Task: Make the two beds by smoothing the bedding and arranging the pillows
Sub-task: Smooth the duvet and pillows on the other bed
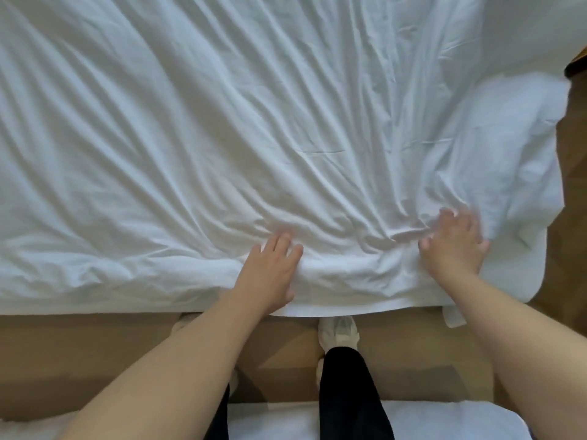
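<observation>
Wrinkled white bedding [222,122] spread over the bed, cut off at top and left, near edge overhanging a brown floor strip [79,344]. Second bed [428,420] mostly out of frame below, leaving only a narrow aisle. White pillow [521,147] at the right end, outline hard to separate from the folds. Left hand [273,268] flat on the near edge, fingers straight, pressing. Right hand [454,246] blurred, fingers splayed on bunched folds towards the near right corner.
</observation>
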Demonstrator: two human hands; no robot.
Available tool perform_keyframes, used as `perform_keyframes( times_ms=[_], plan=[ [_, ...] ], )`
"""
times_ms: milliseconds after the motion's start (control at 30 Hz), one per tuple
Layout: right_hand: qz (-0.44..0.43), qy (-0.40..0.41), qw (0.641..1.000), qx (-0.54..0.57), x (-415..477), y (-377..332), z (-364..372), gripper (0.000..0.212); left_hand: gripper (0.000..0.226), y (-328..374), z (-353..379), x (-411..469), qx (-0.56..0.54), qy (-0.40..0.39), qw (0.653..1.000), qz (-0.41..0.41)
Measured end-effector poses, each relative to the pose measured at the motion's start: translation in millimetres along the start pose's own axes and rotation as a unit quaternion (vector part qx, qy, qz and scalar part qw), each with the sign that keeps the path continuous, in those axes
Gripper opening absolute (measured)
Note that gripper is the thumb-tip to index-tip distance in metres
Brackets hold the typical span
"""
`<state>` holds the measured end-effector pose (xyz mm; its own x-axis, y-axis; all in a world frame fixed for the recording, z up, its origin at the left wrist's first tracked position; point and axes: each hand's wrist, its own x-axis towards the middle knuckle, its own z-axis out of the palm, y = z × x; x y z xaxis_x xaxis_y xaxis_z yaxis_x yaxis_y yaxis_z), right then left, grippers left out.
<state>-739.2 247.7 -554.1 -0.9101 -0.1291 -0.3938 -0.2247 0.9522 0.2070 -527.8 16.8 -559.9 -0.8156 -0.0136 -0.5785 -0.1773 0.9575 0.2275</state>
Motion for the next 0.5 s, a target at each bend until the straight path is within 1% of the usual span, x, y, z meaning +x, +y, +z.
perform_keyframes(
  times_ms=[67, 100, 133, 167, 233, 300, 333, 367, 400, 433, 467, 500],
  plan=[
    [0.091, -0.002, 0.996, 0.022, 26, 19, -6, 0.067, 0.084, 29, -1, 24, 0.004, -0.01, 1.0, 0.011],
    [0.146, 0.004, 0.987, 0.071, 39, 28, -9, 0.071, 0.089, 43, -1, 36, 0.0, -0.011, 1.0, 0.016],
    [0.206, 0.013, 0.965, 0.163, 53, 35, -14, 0.075, 0.093, 57, 0, 48, -0.007, -0.011, 1.0, 0.019],
    [0.257, 0.025, 0.927, 0.272, 69, 40, -19, 0.078, 0.095, 70, 1, 59, -0.017, -0.011, 1.0, 0.019],
    [0.304, 0.056, 0.836, 0.453, 96, 49, -22, 0.079, 0.099, 91, 6, 78, -0.028, -0.014, 0.999, 0.015],
    [0.315, 0.091, 0.76, 0.56, 114, 57, -17, 0.073, 0.102, 105, 10, 91, -0.019, -0.015, 1.0, 0.014],
    [0.324, 0.095, 0.735, 0.588, 121, 62, -13, 0.07, 0.102, 110, 12, 96, -0.013, -0.017, 1.0, 0.013],
    [0.328, 0.084, 0.734, 0.589, 126, 66, -9, 0.066, 0.103, 113, 13, 99, -0.008, -0.02, 1.0, 0.013],
    [0.318, 0.065, 0.765, 0.556, 130, 72, -4, 0.061, 0.103, 115, 14, 102, -0.005, -0.023, 1.0, 0.013],
    [0.283, 0.039, 0.829, 0.482, 133, 79, -2, 0.055, 0.103, 117, 14, 103, -0.001, -0.025, 1.0, 0.011],
    [0.23, 0.014, 0.897, 0.376, 136, 88, 0, 0.046, 0.103, 117, 13, 104, 0.003, -0.027, 1.0, 0.009],
    [0.174, -0.004, 0.948, 0.267, 136, 99, 0, 0.037, 0.103, 119, 12, 103, 0.005, -0.028, 1.0, 0.008]
  ],
)
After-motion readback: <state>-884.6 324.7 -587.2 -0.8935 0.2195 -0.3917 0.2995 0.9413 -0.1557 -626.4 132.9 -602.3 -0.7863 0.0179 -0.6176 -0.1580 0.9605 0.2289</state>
